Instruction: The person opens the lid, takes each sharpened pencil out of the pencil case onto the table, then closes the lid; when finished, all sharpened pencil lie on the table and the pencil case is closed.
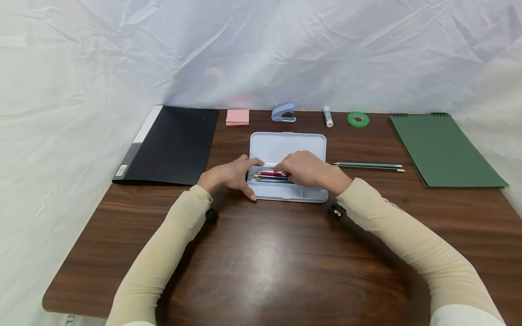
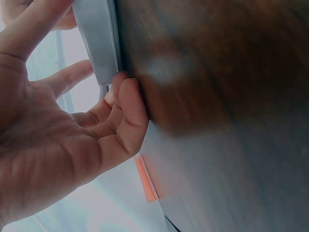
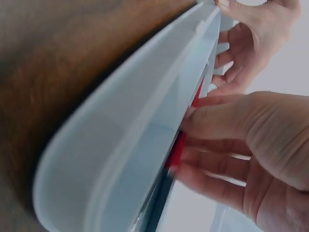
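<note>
Pencil case (image 1: 285, 147), one, pale blue, lid open, is seen mid-table; several pens (image 1: 272, 175) lie in its tray. Left hand (image 1: 228, 175) braces the case's left end, fingers fairly straight. Right hand (image 1: 307, 170) rests curled over the pens; actual grip cannot be told. Two pencils (image 1: 369, 166) lie right, one green notebook (image 1: 444, 149) beyond

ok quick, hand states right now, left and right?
Left hand: open, fingers steadying the left end of the pencil case.
Right hand: fingers on the red pen in the case; grip cannot be told.
</note>
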Motion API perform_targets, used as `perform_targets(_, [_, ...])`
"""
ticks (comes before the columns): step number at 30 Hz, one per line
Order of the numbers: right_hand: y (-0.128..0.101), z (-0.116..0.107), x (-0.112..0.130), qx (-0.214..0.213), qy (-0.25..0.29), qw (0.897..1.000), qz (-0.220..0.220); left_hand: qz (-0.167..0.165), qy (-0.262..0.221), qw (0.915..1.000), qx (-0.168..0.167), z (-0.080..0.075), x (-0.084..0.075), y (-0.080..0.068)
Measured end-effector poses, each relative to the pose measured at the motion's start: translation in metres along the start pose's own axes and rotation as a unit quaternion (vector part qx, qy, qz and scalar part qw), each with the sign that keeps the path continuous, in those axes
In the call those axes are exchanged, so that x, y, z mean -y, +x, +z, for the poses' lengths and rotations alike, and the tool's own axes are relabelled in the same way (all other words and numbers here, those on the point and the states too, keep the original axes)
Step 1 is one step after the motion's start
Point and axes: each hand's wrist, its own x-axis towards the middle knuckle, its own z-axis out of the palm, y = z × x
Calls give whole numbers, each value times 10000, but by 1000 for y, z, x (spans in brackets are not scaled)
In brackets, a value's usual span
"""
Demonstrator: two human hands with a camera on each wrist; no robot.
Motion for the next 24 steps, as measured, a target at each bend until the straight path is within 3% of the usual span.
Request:
perform_targets(13, [1,-4,-1,190,223,9996,-28,-61,20,10000,9,0,-1,0])
perform_targets(24, [-11,-20,-6,207,155,9997,-35,-112,28,9999,-28,0,0,1])
